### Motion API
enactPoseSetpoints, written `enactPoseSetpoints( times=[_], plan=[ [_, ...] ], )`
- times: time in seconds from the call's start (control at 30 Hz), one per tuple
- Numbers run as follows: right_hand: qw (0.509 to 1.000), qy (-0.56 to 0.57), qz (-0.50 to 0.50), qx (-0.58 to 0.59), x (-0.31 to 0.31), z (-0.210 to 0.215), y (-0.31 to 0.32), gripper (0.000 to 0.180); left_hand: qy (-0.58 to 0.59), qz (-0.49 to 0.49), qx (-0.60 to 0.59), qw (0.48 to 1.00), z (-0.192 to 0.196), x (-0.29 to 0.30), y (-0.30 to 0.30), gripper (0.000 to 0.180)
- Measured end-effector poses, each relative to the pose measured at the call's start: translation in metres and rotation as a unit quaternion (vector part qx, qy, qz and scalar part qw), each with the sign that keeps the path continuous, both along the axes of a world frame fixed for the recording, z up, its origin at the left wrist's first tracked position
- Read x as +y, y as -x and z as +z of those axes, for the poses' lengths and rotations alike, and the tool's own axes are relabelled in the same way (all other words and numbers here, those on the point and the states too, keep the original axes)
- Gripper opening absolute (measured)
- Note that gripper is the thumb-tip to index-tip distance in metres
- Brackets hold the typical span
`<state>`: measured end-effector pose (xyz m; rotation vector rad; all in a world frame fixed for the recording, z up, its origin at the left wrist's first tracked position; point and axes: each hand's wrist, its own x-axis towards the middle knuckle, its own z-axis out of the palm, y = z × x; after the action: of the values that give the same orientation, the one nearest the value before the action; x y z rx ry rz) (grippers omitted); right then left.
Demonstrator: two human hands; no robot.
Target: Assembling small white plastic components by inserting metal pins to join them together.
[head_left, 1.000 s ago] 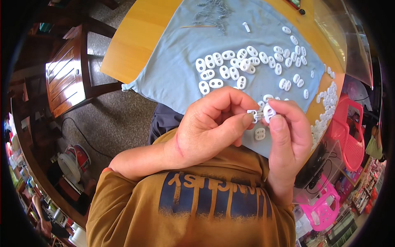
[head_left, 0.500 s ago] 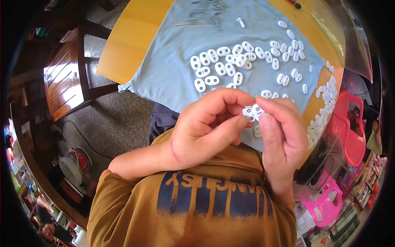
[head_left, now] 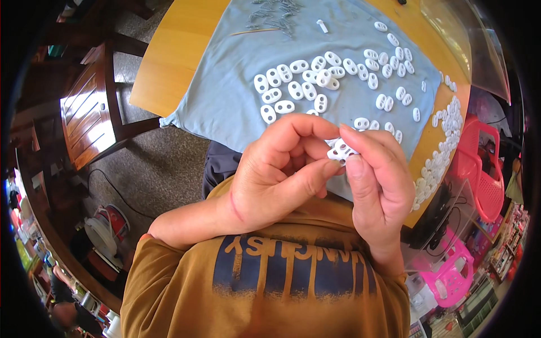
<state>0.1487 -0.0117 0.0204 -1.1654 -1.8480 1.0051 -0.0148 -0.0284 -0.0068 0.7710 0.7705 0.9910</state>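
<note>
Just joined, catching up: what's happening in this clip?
A person at a wooden table holds a small white plastic piece up in front of their chest, pinched between the left hand and right hand. Many more white oval pieces lie scattered on a blue cloth over the table, with a small pile of metal springs at its far edge.

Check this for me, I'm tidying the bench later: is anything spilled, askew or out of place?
Mostly orderly. The white plastic pieces lie scattered on the blue cloth, and a second batch has strayed off it along the table's right edge. Both hands, left hand and right hand, pinch one small white piece.
</note>
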Motion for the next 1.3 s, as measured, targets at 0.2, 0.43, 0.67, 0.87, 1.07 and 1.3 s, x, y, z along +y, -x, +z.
enactPoseSetpoints(
  times=[0.2, 0.43, 0.67, 0.87, 1.07, 1.3],
  plan=[
    [0.997, -0.074, 0.027, -0.014, 0.004, -0.005, -0.002, 0.031, 0.047, 0.023, -0.051, 0.997, 0.003, -0.003, -0.005, 0.029],
    [0.997, -0.033, 0.067, -0.009, 0.003, 0.001, -0.003, 0.040, 0.025, -0.042, -0.076, 0.996, 0.001, -0.005, 0.003, 0.045],
    [0.995, -0.061, 0.076, 0.013, 0.001, -0.007, -0.002, 0.039, 0.007, -0.017, -0.086, 0.996, -0.002, -0.010, 0.001, 0.041],
    [0.995, -0.065, 0.070, 0.009, -0.001, -0.009, -0.003, 0.036, -0.003, 0.005, -0.093, 0.996, -0.006, -0.014, -0.003, 0.039],
    [0.992, -0.104, 0.064, 0.021, -0.002, -0.016, 0.000, 0.033, -0.046, 0.032, -0.055, 0.997, -0.011, -0.017, -0.005, 0.036],
    [0.987, -0.141, 0.071, 0.018, 0.001, -0.023, 0.001, 0.031, -0.075, 0.064, 0.011, 0.995, -0.012, -0.021, -0.009, 0.031]
  ],
)
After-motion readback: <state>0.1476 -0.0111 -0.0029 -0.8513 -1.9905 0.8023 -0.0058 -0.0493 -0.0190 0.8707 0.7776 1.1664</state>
